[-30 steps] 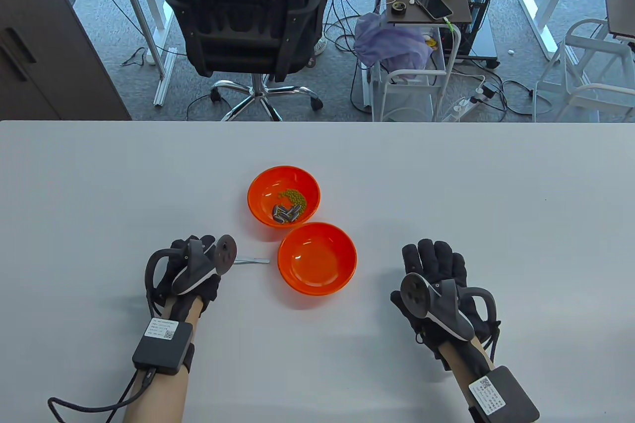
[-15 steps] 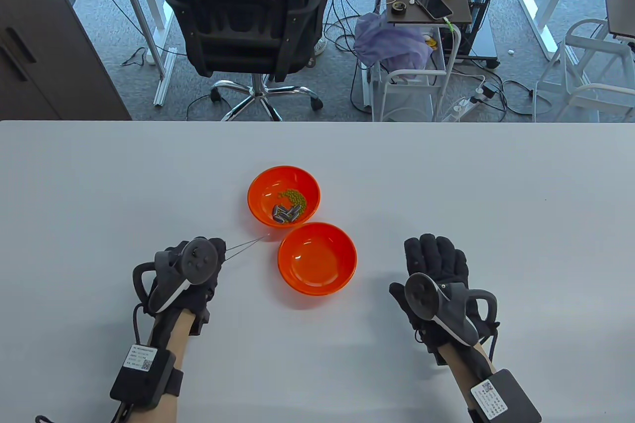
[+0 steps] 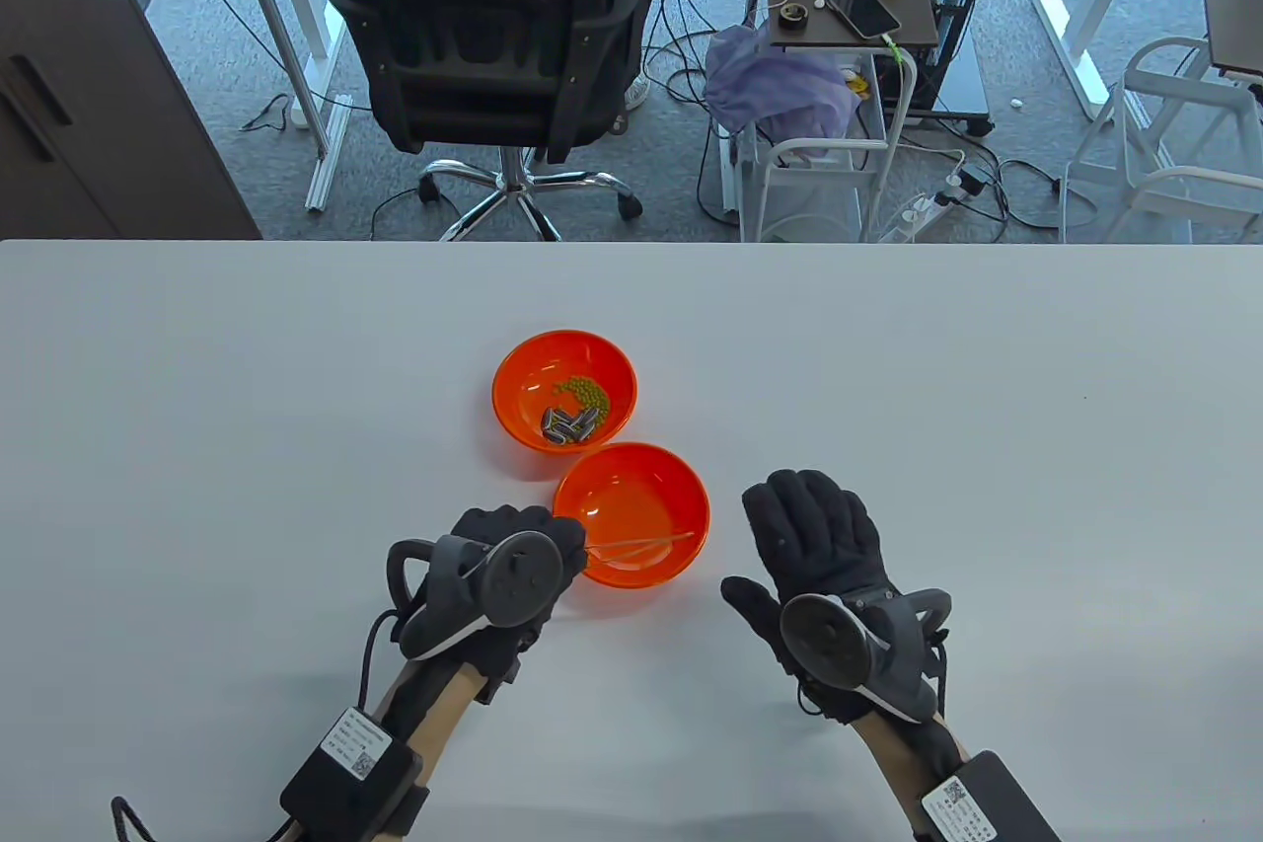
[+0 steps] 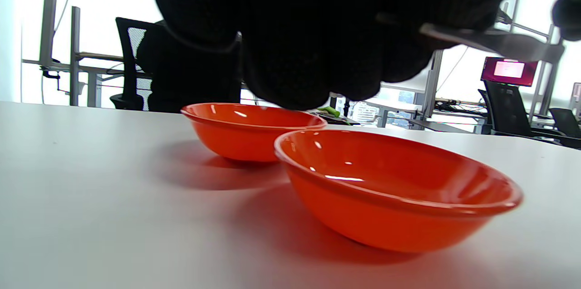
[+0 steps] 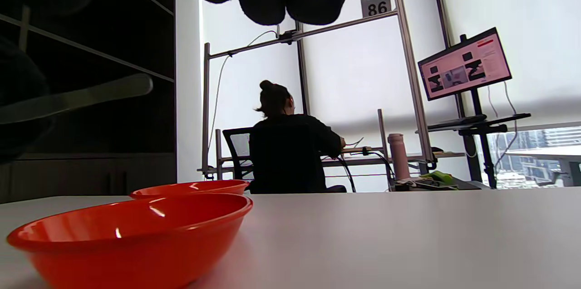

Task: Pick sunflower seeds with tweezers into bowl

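Note:
My left hand holds metal tweezers; they point right, over the near orange bowl, which holds nothing. They also show in the left wrist view and the right wrist view. The far orange bowl holds dark striped sunflower seeds and green beans. My right hand is open, fingers stretched, just right of the near bowl, close to the tweezer tips.
The two bowls stand side by side at the middle of the white table. An office chair and a cart stand beyond the far edge.
My left hand lifted the tweezers from the table, moved right and swung them over the near bowl. My right hand moved left toward the bowl.

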`<state>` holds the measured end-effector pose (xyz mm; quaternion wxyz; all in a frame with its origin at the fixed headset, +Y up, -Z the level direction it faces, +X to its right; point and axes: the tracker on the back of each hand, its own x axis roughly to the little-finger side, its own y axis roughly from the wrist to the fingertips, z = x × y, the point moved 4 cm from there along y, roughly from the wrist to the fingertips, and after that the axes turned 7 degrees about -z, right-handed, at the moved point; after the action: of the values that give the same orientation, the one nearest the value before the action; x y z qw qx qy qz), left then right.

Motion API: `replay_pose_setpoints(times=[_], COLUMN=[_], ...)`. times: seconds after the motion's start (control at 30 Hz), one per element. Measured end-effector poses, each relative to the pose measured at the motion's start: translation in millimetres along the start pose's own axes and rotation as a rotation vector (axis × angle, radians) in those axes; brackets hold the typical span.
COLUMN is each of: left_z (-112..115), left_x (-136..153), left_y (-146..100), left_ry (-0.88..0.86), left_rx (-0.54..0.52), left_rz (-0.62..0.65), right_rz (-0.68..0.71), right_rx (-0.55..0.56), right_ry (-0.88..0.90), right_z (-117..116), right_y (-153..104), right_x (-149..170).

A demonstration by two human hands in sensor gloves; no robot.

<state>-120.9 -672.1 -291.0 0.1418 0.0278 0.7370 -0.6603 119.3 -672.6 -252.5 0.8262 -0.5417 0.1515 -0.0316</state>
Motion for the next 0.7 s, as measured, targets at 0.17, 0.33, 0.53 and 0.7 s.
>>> replay_pose_setpoints(times=[0.17,0.33,0.53,0.7], left_z=[3.4,6.8,13.9,20.7], left_x=[-30.7,-45.1,-48.5,-47.1], left_y=[-7.2,-11.5,-8.6,-4.4], left_ry=[-0.024,-0.065,-0.166,-0.262], left_rx=[0.025,0.03,0.091,0.159], left_rz=[0.088,0.129,0.133,0.118], right_rz=[0.147,0.156,0.158,0.187], right_rx=[0.021,-0.018,-0.039,0.016], right_ry=[-0.059,-0.052,-0.041,-0.029], right_z=[-1.8,-8.4,-11.5,-9.3], right_y=[-8.9,-10.3,-9.2,-10.8], right_x=[-34.4,-38.7,-38.6,-39.1])
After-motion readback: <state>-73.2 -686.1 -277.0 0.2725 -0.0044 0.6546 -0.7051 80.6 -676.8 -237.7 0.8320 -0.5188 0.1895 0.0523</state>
